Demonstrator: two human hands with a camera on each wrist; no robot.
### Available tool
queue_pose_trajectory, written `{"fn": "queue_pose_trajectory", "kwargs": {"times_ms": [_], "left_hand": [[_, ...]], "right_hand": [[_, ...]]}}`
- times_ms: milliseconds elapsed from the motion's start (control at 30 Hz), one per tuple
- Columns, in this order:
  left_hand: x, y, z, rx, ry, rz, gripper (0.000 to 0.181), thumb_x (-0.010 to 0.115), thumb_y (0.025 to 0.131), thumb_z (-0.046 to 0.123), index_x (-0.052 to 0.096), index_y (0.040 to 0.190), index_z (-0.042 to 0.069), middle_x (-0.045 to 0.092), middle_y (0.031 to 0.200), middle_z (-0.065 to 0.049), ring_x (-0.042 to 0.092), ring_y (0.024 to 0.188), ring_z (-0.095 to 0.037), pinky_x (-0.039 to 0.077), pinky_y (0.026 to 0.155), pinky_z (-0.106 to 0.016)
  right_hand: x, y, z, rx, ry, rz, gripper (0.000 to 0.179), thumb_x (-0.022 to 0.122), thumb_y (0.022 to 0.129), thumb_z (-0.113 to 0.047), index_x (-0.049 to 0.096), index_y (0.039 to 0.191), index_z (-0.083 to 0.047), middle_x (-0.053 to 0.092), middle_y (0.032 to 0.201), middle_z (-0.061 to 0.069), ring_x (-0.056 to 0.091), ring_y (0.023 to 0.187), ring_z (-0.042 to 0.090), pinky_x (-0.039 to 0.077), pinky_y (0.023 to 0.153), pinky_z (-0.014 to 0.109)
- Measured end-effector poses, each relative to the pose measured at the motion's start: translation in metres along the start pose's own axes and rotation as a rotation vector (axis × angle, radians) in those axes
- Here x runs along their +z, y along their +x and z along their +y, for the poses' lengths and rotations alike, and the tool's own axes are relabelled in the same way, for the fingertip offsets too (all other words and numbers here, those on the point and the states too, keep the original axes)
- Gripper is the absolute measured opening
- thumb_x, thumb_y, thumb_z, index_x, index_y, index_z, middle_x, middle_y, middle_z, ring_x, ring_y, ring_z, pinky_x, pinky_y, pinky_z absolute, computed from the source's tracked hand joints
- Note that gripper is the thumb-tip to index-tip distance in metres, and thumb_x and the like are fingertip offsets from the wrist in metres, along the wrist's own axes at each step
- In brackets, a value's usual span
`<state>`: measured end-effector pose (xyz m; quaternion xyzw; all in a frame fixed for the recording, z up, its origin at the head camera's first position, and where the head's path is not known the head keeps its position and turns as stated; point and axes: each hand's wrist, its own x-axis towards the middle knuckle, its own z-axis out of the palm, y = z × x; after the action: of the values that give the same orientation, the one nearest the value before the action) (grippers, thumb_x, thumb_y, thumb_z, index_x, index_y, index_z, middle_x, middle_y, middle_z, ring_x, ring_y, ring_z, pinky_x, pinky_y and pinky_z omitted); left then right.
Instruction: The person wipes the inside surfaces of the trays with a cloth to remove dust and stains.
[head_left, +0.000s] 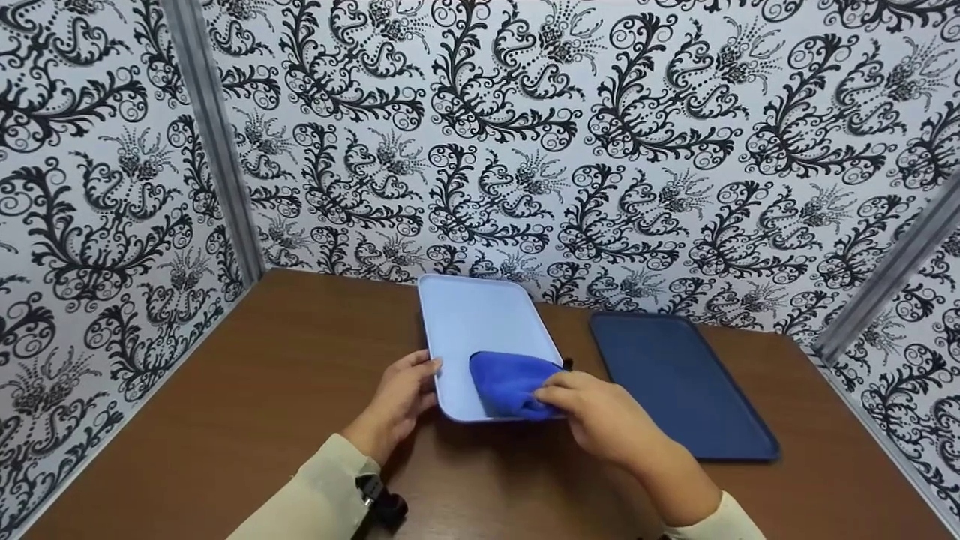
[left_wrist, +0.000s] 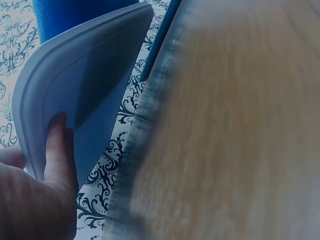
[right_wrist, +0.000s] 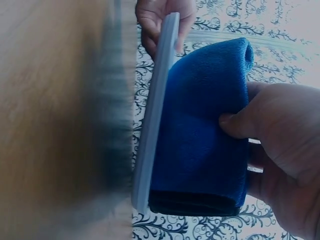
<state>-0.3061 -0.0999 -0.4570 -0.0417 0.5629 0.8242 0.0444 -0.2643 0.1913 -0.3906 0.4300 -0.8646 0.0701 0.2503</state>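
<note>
A pale blue tray is tilted above the brown table, its near end lifted. My left hand grips its left edge, thumb on the upper face and fingers beneath; in the left wrist view a finger presses against the tray's underside. My right hand pinches a folded blue cloth that lies against the near right part of the tray. From the right wrist view, the cloth stands out from the tray's face, with the right thumb on one side and fingers behind it.
A dark blue tray lies flat on the brown table, right of the pale one. Black-and-white patterned walls enclose the table at the back and sides. A black strap sits around the left sleeve.
</note>
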Motion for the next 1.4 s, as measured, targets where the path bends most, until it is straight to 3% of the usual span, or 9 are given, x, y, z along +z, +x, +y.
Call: {"fn": "queue_pose_trajectory", "kwargs": {"times_ms": [333, 633, 1033, 1400], "left_hand": [[-0.001, 0.004, 0.002, -0.033, -0.002, 0.020, 0.040, 0.058, 0.103, 0.010, 0.054, 0.139, -0.008, 0.071, 0.102, -0.009, 0.069, 0.090, -0.018, 0.061, 0.076, -0.033], [-0.014, 0.005, 0.014, -0.050, 0.045, 0.044, 0.045, 0.057, 0.104, 0.012, 0.051, 0.144, -0.006, 0.065, 0.127, -0.018, 0.068, 0.100, -0.020, 0.061, 0.083, -0.035], [-0.041, 0.020, 0.039, -0.063, 0.188, 0.060, 0.047, 0.054, 0.104, 0.011, 0.048, 0.147, -0.007, 0.057, 0.132, -0.019, 0.063, 0.096, -0.016, 0.058, 0.078, -0.028], [-0.059, 0.029, 0.045, -0.102, 0.312, 0.085, 0.047, 0.055, 0.104, 0.012, 0.050, 0.147, -0.005, 0.062, 0.130, -0.018, 0.064, 0.095, -0.016, 0.058, 0.078, -0.030]], "right_hand": [[-0.024, 0.000, 0.008, 0.051, 0.029, 0.140, 0.053, 0.070, 0.075, 0.012, 0.078, 0.115, -0.021, 0.073, 0.114, -0.002, 0.072, 0.101, 0.018, 0.062, 0.081, 0.038], [-0.045, -0.002, 0.020, 0.055, 0.065, 0.274, 0.059, 0.065, 0.075, 0.020, 0.078, 0.117, -0.020, 0.074, 0.117, -0.004, 0.071, 0.108, 0.017, 0.059, 0.090, 0.033], [-0.059, -0.009, 0.030, 0.074, 0.094, 0.311, 0.060, 0.065, 0.074, 0.025, 0.077, 0.117, -0.015, 0.075, 0.117, 0.002, 0.072, 0.108, 0.024, 0.041, 0.108, 0.010], [-0.056, -0.011, 0.037, 0.108, 0.083, 0.291, 0.058, 0.067, 0.075, 0.024, 0.077, 0.117, -0.015, 0.075, 0.116, 0.003, 0.072, 0.108, 0.026, 0.046, 0.105, 0.015]]}}
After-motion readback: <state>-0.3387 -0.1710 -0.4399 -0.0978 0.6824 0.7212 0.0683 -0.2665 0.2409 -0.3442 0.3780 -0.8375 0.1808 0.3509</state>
